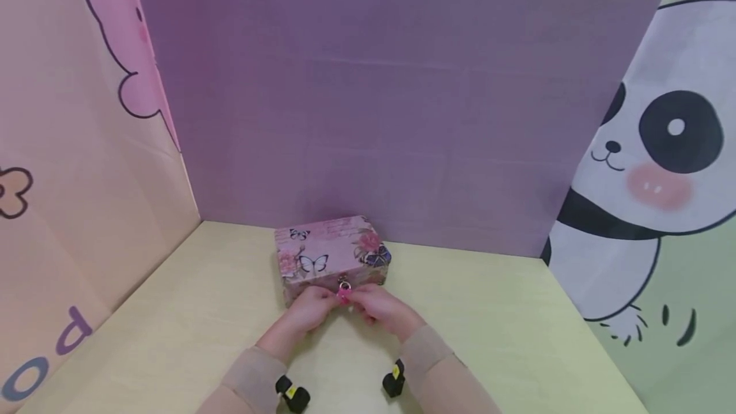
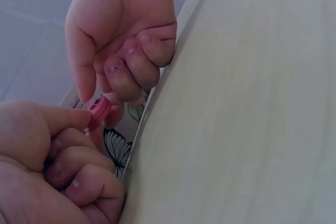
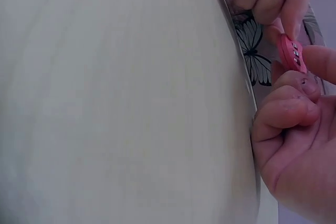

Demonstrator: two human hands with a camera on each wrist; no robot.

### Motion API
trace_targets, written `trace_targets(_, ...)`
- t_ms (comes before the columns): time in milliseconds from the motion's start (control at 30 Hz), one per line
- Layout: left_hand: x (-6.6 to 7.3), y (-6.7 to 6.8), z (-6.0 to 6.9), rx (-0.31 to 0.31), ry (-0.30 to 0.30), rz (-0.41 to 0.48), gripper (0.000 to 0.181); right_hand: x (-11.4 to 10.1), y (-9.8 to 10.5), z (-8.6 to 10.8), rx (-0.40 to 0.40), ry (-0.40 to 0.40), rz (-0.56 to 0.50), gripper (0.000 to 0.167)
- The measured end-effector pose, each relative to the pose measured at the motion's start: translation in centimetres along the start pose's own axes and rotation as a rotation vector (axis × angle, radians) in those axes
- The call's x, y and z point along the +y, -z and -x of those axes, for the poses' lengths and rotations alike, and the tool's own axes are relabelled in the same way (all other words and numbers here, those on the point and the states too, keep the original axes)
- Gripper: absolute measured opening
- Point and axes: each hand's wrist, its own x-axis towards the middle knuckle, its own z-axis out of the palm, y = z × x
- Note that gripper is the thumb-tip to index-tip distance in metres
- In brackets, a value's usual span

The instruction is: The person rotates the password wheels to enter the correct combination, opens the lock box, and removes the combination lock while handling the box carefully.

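Observation:
A pink combination padlock (image 1: 344, 295) with small number dials hangs by its shackle at the front clasp of a pink box (image 1: 328, 241) printed with butterflies and flowers. My left hand (image 1: 312, 306) pinches the padlock from the left between thumb and index finger, its other fingers curled in. From the right, my right hand (image 1: 386, 308) has thumb and index finger at the padlock too, the remaining fingers folded. Close up, the dials face outward on the padlock (image 3: 293, 54) in the right wrist view. The box lid is closed.
The box stands on a pale yellow table (image 1: 489, 337), near a purple backdrop (image 1: 402, 114). A pink printed panel (image 1: 86, 177) rises on the left, and a panda panel (image 1: 621, 273) on the right. Black wrist devices (image 1: 294, 395) sit below both hands.

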Motion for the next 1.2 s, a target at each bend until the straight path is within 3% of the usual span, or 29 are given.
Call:
trace_targets(167,-0.3,-0.1,-0.1,-0.001,-0.002,0.009,0.021,0.3,0.9,0.3,-0.023,-0.030,-0.075,0.025)
trace_targets(700,-0.2,-0.1,0.1,0.003,0.073,0.016,0.022,1.1,3.2,1.2,0.014,-0.053,-0.074,0.037)
trace_targets(1200,0.1,-0.2,-0.1,0.015,0.062,0.024,0.023,0.7,2.6,1.0,0.015,-0.007,-0.048,0.038)
